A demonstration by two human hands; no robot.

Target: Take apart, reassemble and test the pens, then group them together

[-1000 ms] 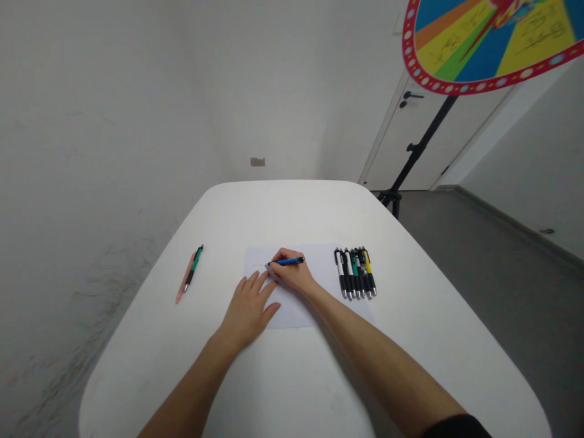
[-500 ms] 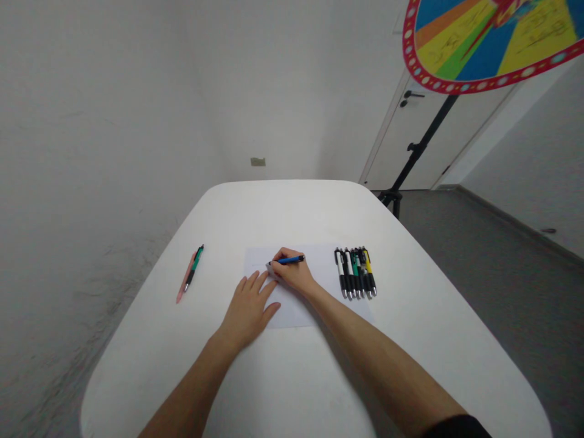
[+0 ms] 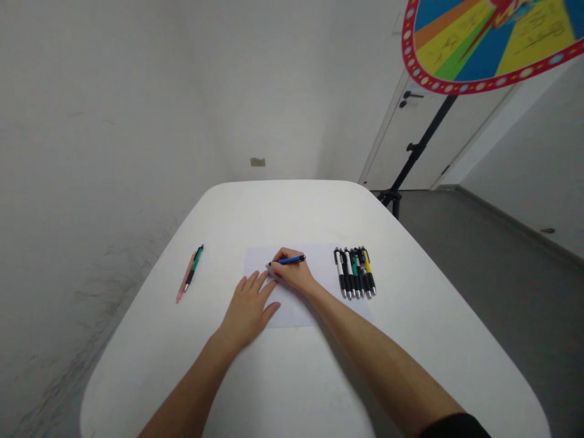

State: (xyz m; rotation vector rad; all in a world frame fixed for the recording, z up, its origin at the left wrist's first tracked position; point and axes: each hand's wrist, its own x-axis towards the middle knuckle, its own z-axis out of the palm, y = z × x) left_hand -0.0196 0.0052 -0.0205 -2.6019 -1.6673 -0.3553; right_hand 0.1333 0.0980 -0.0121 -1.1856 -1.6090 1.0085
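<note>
A white sheet of paper lies in the middle of the white table. My right hand is closed around a blue pen, with the pen's tip down on the sheet's left part. My left hand lies flat with fingers spread on the paper's left edge, pressing it down. Several pens lie side by side in a row on the right of the sheet. At the table's left lie a pink pen and a green pen, touching each other.
A colourful prize wheel on a black stand rises beyond the table's far right corner. A white door stands behind it. White walls close in at the left and back; grey floor lies to the right.
</note>
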